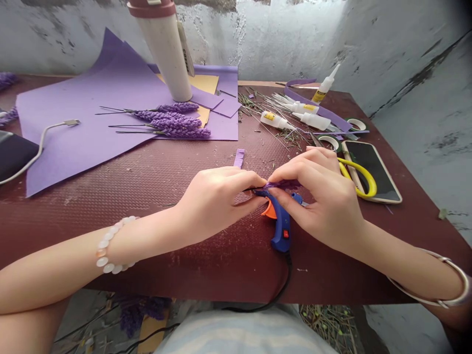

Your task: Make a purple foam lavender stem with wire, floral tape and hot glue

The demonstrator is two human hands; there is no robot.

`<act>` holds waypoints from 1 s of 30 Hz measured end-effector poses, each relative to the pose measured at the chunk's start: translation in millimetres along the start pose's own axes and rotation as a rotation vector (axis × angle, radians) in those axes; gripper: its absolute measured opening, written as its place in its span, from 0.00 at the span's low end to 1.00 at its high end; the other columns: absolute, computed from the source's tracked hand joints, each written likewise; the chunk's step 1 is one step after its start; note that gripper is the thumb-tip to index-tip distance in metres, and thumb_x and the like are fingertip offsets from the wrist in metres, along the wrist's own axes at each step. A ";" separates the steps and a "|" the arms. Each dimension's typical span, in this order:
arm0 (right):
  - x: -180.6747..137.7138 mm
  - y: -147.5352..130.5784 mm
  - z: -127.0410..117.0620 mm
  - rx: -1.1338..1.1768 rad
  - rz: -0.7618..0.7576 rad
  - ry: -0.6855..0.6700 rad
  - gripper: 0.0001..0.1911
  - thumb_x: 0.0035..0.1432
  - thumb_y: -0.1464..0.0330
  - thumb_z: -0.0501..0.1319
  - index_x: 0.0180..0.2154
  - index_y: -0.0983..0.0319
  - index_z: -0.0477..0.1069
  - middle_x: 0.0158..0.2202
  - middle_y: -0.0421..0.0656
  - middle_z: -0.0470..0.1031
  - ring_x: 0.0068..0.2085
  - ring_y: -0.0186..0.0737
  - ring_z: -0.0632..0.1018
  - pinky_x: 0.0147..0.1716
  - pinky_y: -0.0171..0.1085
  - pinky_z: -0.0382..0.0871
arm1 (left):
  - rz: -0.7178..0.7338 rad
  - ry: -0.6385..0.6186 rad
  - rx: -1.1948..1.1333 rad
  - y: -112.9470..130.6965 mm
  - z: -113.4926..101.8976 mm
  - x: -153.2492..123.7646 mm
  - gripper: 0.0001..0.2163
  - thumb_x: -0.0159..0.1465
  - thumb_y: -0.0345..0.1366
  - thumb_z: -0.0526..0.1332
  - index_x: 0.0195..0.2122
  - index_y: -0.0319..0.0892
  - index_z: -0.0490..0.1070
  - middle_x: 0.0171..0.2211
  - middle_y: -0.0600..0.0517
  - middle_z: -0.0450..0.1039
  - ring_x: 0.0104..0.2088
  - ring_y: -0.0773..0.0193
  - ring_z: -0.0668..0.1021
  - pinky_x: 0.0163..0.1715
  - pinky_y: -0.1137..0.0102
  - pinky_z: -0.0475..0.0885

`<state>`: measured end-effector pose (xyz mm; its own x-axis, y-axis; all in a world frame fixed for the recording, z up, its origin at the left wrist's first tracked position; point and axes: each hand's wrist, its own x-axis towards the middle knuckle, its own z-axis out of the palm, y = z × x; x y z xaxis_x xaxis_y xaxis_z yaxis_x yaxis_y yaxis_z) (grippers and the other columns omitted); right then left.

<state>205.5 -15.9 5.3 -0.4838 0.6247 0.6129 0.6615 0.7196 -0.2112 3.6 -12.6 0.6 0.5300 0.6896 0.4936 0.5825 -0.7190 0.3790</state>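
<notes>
Between my two hands lies a thin dark stem with purple frilled foam on it, a lavender sprig (283, 184) partly hidden by my fingers. My left hand (221, 194) pinches the stem end with thumb and forefinger. On the purple part, my right hand (320, 191) is closed in a pinch. Just below them a blue hot glue gun (282, 223) with an orange trigger rests on the table, its cord running toward me. A short fringed purple foam strip (239, 158) lies beyond my left hand.
Several finished lavender sprigs (173, 120) lie on large purple foam sheets (84, 118) by a white tumbler (162, 54). To the right are glue bottles (276, 120), loose wires, tape rolls (330, 143), yellow-handled scissors (368, 179) and a phone (379, 167). A cable (44, 132) lies left.
</notes>
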 end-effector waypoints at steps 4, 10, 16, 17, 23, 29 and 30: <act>-1.4 -0.5 2.4 0.007 -0.002 -0.004 0.02 0.59 0.71 0.61 0.33 0.58 0.69 0.30 0.39 0.77 0.35 0.40 0.74 0.51 0.48 0.63 | -0.009 -0.019 0.036 -1.3 0.8 -0.7 0.05 0.63 0.36 0.61 0.35 0.43 0.76 0.30 0.54 0.80 0.31 0.67 0.79 0.32 0.75 0.69; -3.3 0.2 5.7 0.016 -0.002 0.004 0.03 0.58 0.72 0.61 0.32 0.59 0.70 0.30 0.39 0.77 0.36 0.40 0.74 0.51 0.48 0.63 | 0.036 -0.012 0.062 -5.0 1.4 -0.9 0.06 0.65 0.35 0.59 0.36 0.43 0.76 0.31 0.54 0.79 0.31 0.68 0.78 0.32 0.75 0.68; -2.7 5.2 9.7 0.049 0.025 0.003 0.02 0.59 0.72 0.62 0.33 0.59 0.70 0.30 0.39 0.77 0.35 0.40 0.74 0.47 0.46 0.64 | 0.008 -0.033 0.037 -10.4 5.4 2.3 0.05 0.64 0.33 0.61 0.35 0.42 0.76 0.29 0.54 0.79 0.29 0.69 0.77 0.30 0.76 0.67; -2.6 6.0 10.6 0.054 0.028 0.002 0.02 0.59 0.72 0.62 0.33 0.59 0.70 0.30 0.39 0.77 0.36 0.40 0.74 0.47 0.46 0.64 | 0.005 -0.030 0.040 -10.8 6.4 2.5 0.05 0.64 0.33 0.61 0.36 0.43 0.77 0.30 0.54 0.79 0.29 0.68 0.78 0.31 0.76 0.68; 0.7 15.7 11.9 0.027 0.010 -0.021 0.02 0.59 0.72 0.61 0.34 0.59 0.70 0.30 0.39 0.76 0.36 0.39 0.74 0.49 0.47 0.63 | -0.171 -0.174 -0.139 -15.7 -5.8 12.5 0.05 0.60 0.36 0.64 0.37 0.42 0.77 0.31 0.54 0.80 0.29 0.68 0.78 0.30 0.75 0.69; 10.2 29.8 4.7 0.024 -0.035 -0.163 0.03 0.58 0.74 0.63 0.33 0.61 0.70 0.31 0.40 0.76 0.37 0.39 0.73 0.50 0.48 0.61 | -0.251 -0.165 0.045 -57.4 -25.1 52.5 0.08 0.62 0.36 0.61 0.39 0.42 0.77 0.34 0.53 0.79 0.31 0.67 0.76 0.35 0.70 0.69; 10.5 30.4 3.9 0.024 -0.039 -0.176 0.04 0.57 0.74 0.63 0.33 0.61 0.70 0.31 0.40 0.75 0.37 0.39 0.73 0.50 0.48 0.61 | -0.241 -0.190 0.080 -66.6 -22.4 59.1 0.09 0.63 0.34 0.59 0.41 0.41 0.77 0.37 0.51 0.79 0.33 0.66 0.76 0.38 0.69 0.68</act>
<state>218.3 13.8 2.3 -0.6031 0.6381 0.4787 0.6273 0.7501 -0.2096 -17.7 74.1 22.0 0.4724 0.8484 0.2387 0.7477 -0.5292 0.4010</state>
